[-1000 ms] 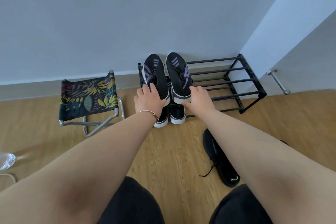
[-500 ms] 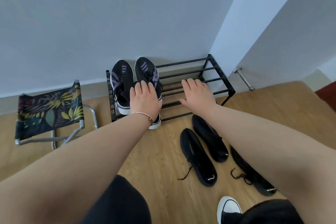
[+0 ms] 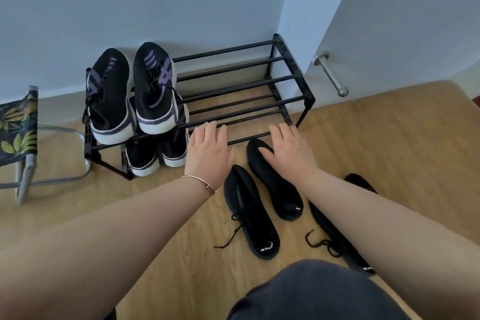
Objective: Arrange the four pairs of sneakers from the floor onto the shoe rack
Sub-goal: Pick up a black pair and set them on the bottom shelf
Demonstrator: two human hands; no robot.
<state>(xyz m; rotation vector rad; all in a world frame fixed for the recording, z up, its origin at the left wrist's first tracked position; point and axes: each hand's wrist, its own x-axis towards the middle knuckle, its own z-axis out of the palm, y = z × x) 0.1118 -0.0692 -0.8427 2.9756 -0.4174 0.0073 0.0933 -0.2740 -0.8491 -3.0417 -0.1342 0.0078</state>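
A black two-tier shoe rack stands against the wall. A black-and-purple pair of sneakers sits on the left of its top tier. Below it, a black pair with white soles rests on the lower tier. Two all-black sneakers lie on the floor in front of the rack, heels toward me. Another black sneaker with loose laces lies partly under my right arm. My left hand hovers open beside the rack's front bar. My right hand is open, fingers over the toe of the farther black sneaker.
A folding stool with a leaf-print seat stands left of the rack. A metal door stop juts from the white door on the right. The floor is wood. My dark-clad knee fills the bottom edge.
Both hands have left the purple pair on the top tier and moved right and down toward the black sneakers on the floor. The view has swung right.
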